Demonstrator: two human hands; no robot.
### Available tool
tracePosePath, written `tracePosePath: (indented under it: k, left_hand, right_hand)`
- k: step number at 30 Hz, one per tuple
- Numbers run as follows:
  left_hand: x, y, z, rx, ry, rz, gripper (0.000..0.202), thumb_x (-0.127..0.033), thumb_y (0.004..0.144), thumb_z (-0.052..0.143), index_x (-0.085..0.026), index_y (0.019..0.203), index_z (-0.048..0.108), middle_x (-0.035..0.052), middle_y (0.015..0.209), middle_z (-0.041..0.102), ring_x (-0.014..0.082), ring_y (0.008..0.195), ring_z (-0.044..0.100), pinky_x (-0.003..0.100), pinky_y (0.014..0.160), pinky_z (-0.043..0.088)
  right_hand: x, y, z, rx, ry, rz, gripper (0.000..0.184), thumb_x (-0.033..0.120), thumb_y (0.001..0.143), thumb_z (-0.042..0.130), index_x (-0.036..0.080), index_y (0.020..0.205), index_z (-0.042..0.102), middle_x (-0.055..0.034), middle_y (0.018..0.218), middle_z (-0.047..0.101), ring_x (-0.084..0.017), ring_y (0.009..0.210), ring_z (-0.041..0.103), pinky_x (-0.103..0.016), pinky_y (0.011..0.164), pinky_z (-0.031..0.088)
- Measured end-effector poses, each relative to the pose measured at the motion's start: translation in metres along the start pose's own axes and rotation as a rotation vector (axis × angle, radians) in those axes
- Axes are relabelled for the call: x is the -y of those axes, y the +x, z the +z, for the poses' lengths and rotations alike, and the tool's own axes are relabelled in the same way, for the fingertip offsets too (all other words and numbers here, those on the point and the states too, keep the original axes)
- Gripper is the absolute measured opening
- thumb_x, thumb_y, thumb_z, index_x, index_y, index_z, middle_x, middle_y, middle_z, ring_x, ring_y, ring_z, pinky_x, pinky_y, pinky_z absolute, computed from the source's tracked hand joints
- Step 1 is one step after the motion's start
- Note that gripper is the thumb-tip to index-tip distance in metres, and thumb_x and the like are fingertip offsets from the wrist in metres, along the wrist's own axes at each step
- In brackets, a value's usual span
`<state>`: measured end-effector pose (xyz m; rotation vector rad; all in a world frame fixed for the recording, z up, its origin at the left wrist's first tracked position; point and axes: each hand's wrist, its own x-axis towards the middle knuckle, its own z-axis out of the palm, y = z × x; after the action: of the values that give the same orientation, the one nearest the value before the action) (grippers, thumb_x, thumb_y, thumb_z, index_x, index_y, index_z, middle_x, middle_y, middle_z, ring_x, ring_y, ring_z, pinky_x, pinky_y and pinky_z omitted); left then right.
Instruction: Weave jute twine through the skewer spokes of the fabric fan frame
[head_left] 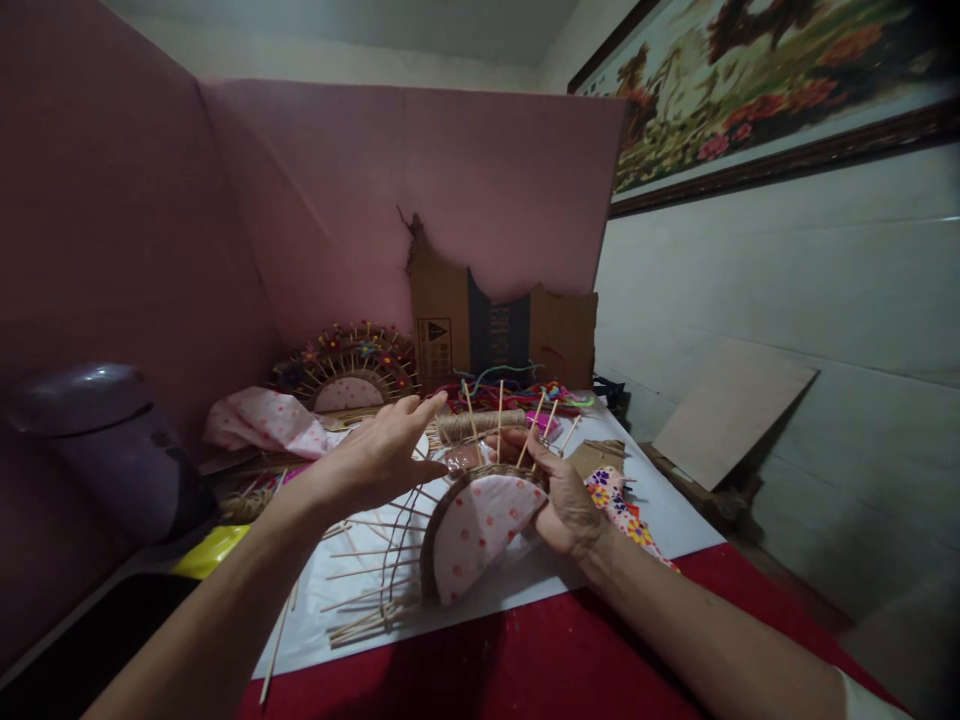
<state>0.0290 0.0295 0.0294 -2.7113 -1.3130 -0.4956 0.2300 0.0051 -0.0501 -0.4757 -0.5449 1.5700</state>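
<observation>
My right hand (564, 492) grips the right end of a half-round craft piece (484, 530), its thumb up by the sticks and other fingers behind. The piece has a pale pink, red-spotted cloth face and a brown woven rim. Thin wooden sticks (375, 573) fan out from that rim. Dark cord (388, 560) runs loosely across the sticks on the left. Over the upper left of the fan hovers my left hand (386, 445), fingers stretched out and thumb apart; I see nothing held in it.
Behind stands a similar half-round piece (349, 393) with colourful flowers. A twine roll (480, 427), colourful cords (555, 393) and torn cardboard (442, 300) lie beyond my hands. Spotted cloth (262, 420) and a purple bin-like container (112, 450) are left, flowered fabric (626, 515) right.
</observation>
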Motion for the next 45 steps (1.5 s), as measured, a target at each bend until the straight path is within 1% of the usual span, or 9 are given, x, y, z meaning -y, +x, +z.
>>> tracePosePath:
  k: [3,8,10,15,18,22,28,35,45]
  left_hand:
    - [0.001,-0.01,0.001,-0.073,-0.009,-0.048,0.075,-0.039,0.074,0.06,-0.021,0.139,0.026,0.0146,0.128,0.051,0.0286,0.114,0.051,0.041,0.088,0.044]
    - [-0.005,-0.028,0.008,-0.367,0.023,-0.15,0.031,-0.025,0.079,0.054,-0.016,0.109,0.054,0.0105,0.105,0.061,0.0254,0.098,0.057,0.041,0.084,0.047]
    - [-0.01,-0.036,0.015,-0.356,-0.006,-0.136,0.022,-0.023,0.079,0.054,-0.016,0.101,0.056,0.009,0.1,0.063,0.024,0.093,0.059,0.039,0.08,0.049]
    - [-0.021,-0.051,0.033,-0.257,0.086,-0.094,0.032,-0.016,0.076,0.054,-0.017,0.108,0.053,0.0105,0.112,0.06,0.0252,0.102,0.056,0.039,0.083,0.048]
    - [-0.029,-0.053,0.038,-0.245,0.171,-0.141,0.028,-0.015,0.078,0.051,-0.019,0.106,0.053,0.0098,0.113,0.059,0.0246,0.097,0.058,0.037,0.077,0.049]
    - [-0.036,-0.051,0.041,-0.261,0.23,-0.223,0.013,-0.023,0.082,0.047,-0.018,0.093,0.055,0.009,0.099,0.062,0.0238,0.083,0.061,0.035,0.066,0.048]
    - [-0.032,-0.05,0.045,-0.285,0.256,-0.219,0.013,-0.018,0.085,0.043,-0.018,0.086,0.057,0.0051,0.077,0.065,0.0223,0.076,0.06,0.032,0.062,0.045]
    - [-0.026,-0.052,0.043,-0.312,0.224,-0.237,0.014,-0.018,0.084,0.044,-0.017,0.083,0.058,0.0057,0.076,0.065,0.0211,0.074,0.059,0.031,0.062,0.044]
    - [-0.022,-0.052,0.05,-0.413,0.134,-0.205,0.016,-0.017,0.084,0.046,-0.015,0.092,0.059,0.0064,0.079,0.064,0.0209,0.075,0.059,0.032,0.065,0.046]
  right_hand:
    - [0.001,0.001,-0.001,-0.008,-0.012,-0.021,0.02,0.038,0.072,0.069,0.019,0.077,0.07,-0.0049,0.079,0.074,-0.022,0.083,0.067,-0.04,0.081,0.049]
    - [0.003,0.002,-0.001,-0.069,-0.021,-0.034,0.021,0.041,0.07,0.07,0.021,0.075,0.069,-0.0031,0.076,0.074,-0.023,0.085,0.067,-0.041,0.082,0.048]
    - [0.004,0.002,-0.001,-0.077,-0.027,-0.047,0.02,0.041,0.07,0.07,0.021,0.074,0.069,-0.0026,0.076,0.074,-0.023,0.086,0.066,-0.041,0.082,0.048]
    - [0.005,0.002,-0.002,-0.077,-0.051,-0.087,0.022,0.044,0.073,0.067,0.021,0.075,0.069,-0.0035,0.081,0.073,-0.023,0.086,0.066,-0.041,0.082,0.048]
    - [0.004,0.001,-0.003,-0.07,-0.046,-0.092,0.023,0.044,0.072,0.068,0.021,0.076,0.069,-0.0041,0.084,0.073,-0.023,0.086,0.065,-0.041,0.083,0.047]
    - [0.003,-0.001,-0.002,-0.046,-0.034,-0.077,0.022,0.042,0.071,0.068,0.021,0.078,0.069,-0.0033,0.085,0.073,-0.022,0.083,0.065,-0.041,0.08,0.048]
    - [0.002,-0.004,0.003,-0.086,-0.029,-0.061,0.02,0.039,0.073,0.067,0.019,0.077,0.07,-0.0034,0.081,0.073,-0.02,0.083,0.065,-0.037,0.08,0.048]
    - [0.001,-0.003,0.001,-0.053,-0.009,-0.056,0.02,0.04,0.074,0.067,0.02,0.075,0.07,-0.003,0.08,0.073,-0.019,0.081,0.065,-0.037,0.084,0.047]
    - [0.002,-0.004,0.002,-0.006,0.001,-0.033,0.017,0.036,0.074,0.067,0.02,0.076,0.07,-0.0029,0.079,0.074,-0.019,0.078,0.066,-0.035,0.081,0.048]
